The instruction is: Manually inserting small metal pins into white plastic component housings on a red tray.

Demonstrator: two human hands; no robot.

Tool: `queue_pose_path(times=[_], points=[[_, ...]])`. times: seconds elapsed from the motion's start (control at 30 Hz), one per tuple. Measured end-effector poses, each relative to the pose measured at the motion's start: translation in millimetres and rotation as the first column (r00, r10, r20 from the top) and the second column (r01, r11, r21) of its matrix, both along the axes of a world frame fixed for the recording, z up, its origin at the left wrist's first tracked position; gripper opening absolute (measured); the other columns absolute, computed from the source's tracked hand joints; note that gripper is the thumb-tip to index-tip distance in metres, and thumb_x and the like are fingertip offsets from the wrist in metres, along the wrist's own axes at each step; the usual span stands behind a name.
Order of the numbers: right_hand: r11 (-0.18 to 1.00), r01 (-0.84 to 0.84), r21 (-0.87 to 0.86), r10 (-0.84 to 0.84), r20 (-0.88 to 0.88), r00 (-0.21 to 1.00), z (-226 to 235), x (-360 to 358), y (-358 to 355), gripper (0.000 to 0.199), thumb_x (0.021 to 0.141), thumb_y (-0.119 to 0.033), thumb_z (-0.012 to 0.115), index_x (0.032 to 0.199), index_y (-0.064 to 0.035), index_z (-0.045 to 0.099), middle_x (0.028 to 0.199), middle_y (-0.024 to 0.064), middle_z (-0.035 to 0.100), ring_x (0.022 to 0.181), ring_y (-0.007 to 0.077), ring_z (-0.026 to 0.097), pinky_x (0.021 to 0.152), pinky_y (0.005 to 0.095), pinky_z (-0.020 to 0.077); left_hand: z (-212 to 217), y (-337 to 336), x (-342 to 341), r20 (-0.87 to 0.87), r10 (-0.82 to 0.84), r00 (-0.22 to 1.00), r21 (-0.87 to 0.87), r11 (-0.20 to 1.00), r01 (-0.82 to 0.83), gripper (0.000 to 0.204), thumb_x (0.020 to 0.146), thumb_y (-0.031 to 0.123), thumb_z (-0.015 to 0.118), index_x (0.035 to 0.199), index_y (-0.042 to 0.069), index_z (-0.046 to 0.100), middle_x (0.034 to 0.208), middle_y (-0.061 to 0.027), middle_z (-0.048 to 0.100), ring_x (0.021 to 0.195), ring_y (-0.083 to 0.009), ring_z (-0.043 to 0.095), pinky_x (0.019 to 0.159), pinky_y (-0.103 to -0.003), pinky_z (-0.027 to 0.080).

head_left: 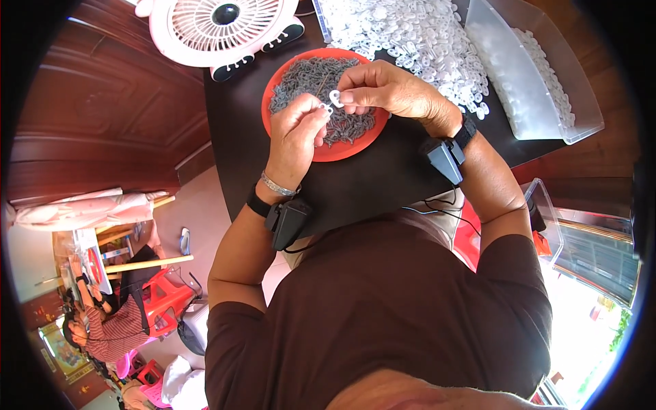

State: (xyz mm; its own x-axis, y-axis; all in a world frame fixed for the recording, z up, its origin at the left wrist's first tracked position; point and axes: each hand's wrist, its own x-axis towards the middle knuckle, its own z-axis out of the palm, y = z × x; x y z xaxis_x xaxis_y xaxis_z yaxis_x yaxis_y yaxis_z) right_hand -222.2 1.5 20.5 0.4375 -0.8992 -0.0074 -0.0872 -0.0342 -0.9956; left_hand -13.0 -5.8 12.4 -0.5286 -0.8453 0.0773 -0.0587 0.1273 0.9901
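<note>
My left hand (pixel 298 131) pinches a small white plastic piece (pixel 328 109) between thumb and fingertips. Close against it, my right hand (pixel 386 87) grips a white curved plastic clip (pixel 335 98). The two pieces almost meet; whether they touch I cannot tell. Both hands hover over a round orange-red bowl (pixel 321 156) full of small grey plug-like parts (pixel 350 130). A thin line, perhaps a rod or string, shows by my left fingertips.
A heap of white plastic clips (pixel 424 48) lies on the dark table (pixel 383 178) beyond my right hand. Right of it stands a translucent bin (pixel 519 96) with more clips. A pink fan (pixel 222 27) stands at far left. Another person (pixel 113 331) sits at a table, lower left.
</note>
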Motion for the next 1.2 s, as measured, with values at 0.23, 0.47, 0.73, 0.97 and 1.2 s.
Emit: queue_pose_path(times=[0.23, 0.47, 0.73, 0.97, 1.2], points=[[0.999, -0.002, -0.046, -0.002, -0.105, 0.994, 2, 1, 1, 0.019, 0.088, -0.019, 0.06, 0.089, -0.0001, 0.061, 0.076, -0.0007, 0.059, 0.071, 0.0067, 0.053, 0.068, 0.0226, 0.0446, -3, 0, 0, 0.041, 0.001, 0.999, -0.008, 1.0, -0.001, 0.015, 0.086, 0.009, 0.052, 0.075, 0.0, 0.053, 0.06, -0.0007, 0.05, 0.052, -0.0059, 0.044, 0.049, -0.022, 0.036], [0.97, -0.047, -0.239, -0.032, -0.315, 0.949, 6, 5, 6, 0.019, 0.087, -0.018, 0.06, 0.086, 0.001, 0.059, 0.071, 0.0007, 0.056, 0.069, 0.0085, 0.05, 0.065, 0.0249, 0.0426, -8, 1, -1, 0.096, -0.021, 0.995, -0.171, 0.985, 0.038, 0.016, 0.087, 0.01, 0.051, 0.075, -0.001, 0.052, 0.06, -0.0005, 0.049, 0.052, -0.0066, 0.045, 0.048, -0.023, 0.036], [0.916, -0.036, -0.399, -0.133, -0.389, 0.911, 12, 9, 10, 0.017, 0.087, -0.016, 0.06, 0.088, 0.001, 0.059, 0.071, 0.0018, 0.058, 0.068, 0.0102, 0.052, 0.065, 0.0262, 0.0438, -5, 4, -2, 0.048, -0.02, 0.999, -0.008, 1.0, 0.02, 0.017, 0.089, 0.011, 0.05, 0.076, 0.001, 0.052, 0.062, 0.0004, 0.049, 0.053, -0.0055, 0.044, 0.05, -0.022, 0.037], [0.87, 0.163, -0.465, -0.243, -0.116, 0.963, 1, 24, 16, 0.018, 0.086, -0.008, 0.064, 0.102, -0.0017, 0.061, 0.083, 0.0059, 0.066, 0.082, 0.0116, 0.063, 0.074, 0.0257, 0.0508, -6, 4, -3, -0.076, 0.019, 0.997, -0.012, 1.0, -0.02, 0.019, 0.092, 0.017, 0.048, 0.079, 0.005, 0.054, 0.066, 0.0009, 0.052, 0.056, -0.0045, 0.045, 0.05, -0.019, 0.034], [0.709, 0.123, -0.694, -0.372, -0.221, 0.901, -3, 31, 18, 0.033, 0.075, -0.008, 0.073, 0.106, -0.0028, 0.061, 0.084, 0.0084, 0.065, 0.078, 0.0179, 0.066, 0.069, 0.0291, 0.0534, -6, 5, -4, -0.102, 0.107, 0.989, 0.103, 0.99, -0.097, 0.02, 0.092, 0.018, 0.047, 0.086, 0.002, 0.058, 0.065, -0.0014, 0.055, 0.055, -0.0067, 0.049, 0.05, -0.02, 0.036]])
